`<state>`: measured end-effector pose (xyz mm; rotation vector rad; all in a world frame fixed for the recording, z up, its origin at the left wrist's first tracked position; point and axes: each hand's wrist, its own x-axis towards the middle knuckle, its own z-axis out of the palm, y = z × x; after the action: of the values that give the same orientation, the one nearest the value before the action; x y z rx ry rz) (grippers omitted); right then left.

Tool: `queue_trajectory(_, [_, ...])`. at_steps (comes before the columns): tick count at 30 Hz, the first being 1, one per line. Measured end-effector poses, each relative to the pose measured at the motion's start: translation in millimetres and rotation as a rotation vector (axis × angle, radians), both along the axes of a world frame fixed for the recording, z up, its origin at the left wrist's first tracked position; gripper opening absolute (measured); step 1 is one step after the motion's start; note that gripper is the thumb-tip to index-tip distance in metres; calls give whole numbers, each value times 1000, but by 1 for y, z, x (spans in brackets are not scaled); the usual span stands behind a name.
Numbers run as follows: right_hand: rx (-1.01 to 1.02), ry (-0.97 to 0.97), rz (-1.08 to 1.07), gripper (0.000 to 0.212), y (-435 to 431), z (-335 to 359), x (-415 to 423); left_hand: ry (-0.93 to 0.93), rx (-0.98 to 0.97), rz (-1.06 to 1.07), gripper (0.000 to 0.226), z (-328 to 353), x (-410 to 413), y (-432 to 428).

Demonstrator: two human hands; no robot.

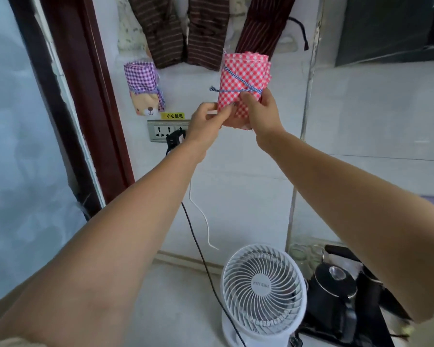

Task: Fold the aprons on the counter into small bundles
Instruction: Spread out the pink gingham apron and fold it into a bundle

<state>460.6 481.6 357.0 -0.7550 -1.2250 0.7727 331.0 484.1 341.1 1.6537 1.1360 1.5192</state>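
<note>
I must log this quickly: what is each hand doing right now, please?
Left hand: pinches the lower left edge of the red-and-white checked cloth bundle.
Right hand: grips the same bundle.

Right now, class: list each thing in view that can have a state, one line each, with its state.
red checked apron, rolled, string-tied, held up
left hand, pinches its lower part
right hand, grips it
purple checked apron, bundled, hanging up
brown striped cloths, hanging loose
black plug, in the socket
fan, upright; running or not unclear
</note>
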Motion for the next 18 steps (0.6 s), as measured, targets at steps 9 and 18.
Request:
queue_trajectory(9, [107, -149, -79, 42, 45, 27, 26, -17, 151, 81, 38, 39, 30, 48])
queue_trajectory(18, [131, -273, -168, 34, 78, 27, 22, -32, 222, 259, 33, 44, 38, 82])
